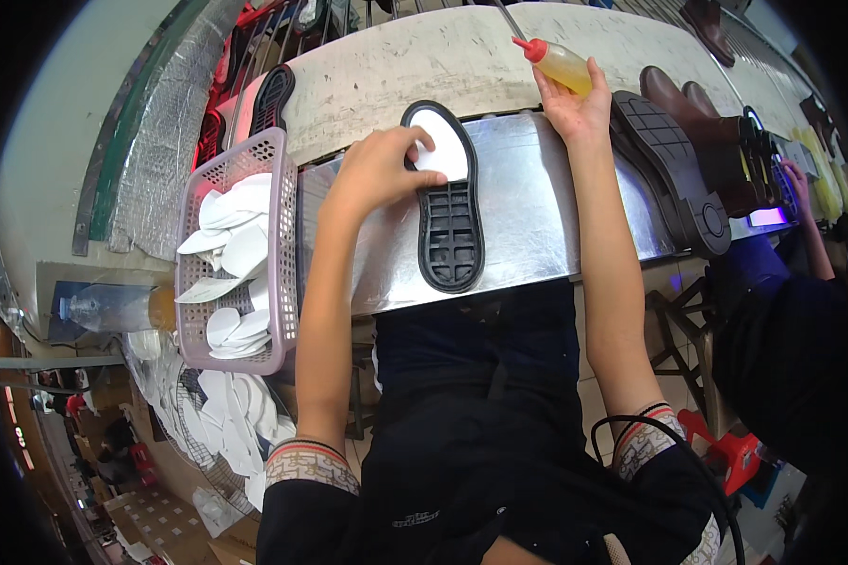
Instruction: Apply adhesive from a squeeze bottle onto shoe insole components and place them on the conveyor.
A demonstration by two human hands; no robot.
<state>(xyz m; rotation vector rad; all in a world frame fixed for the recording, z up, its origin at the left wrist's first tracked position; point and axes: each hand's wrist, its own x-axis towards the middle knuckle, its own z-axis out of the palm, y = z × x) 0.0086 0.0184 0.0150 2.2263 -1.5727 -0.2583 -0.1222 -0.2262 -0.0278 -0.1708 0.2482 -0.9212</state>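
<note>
Brown boots (711, 141), right; red stool (733, 457), lower right; clear plastic bottle (113, 308), far left; silver foil-covered panel (165, 132), upper left.

Worktop (528, 193): shiny metal here, and it is throwing back bright, smeary glare.
Sole (451, 247): black, looking like rubber, its moulded ribs showing a dull sheen.
Insert (449, 146): smooth, matt white, looking like card or thin foam.
Bottle (567, 70): see-through plastic, its red tip (534, 48) looking smooth.
Belt (377, 68): pale and matt, looking scuffed and stained.
Basket (280, 226): perforated lilac plastic, gleaming faintly.
Sheet (165, 141): crinkled silver foil, glinting roughly.
Boots (676, 111): brown, leather-like, shining softly.
Shirt (433, 461): black cloth, looking matt.
</note>
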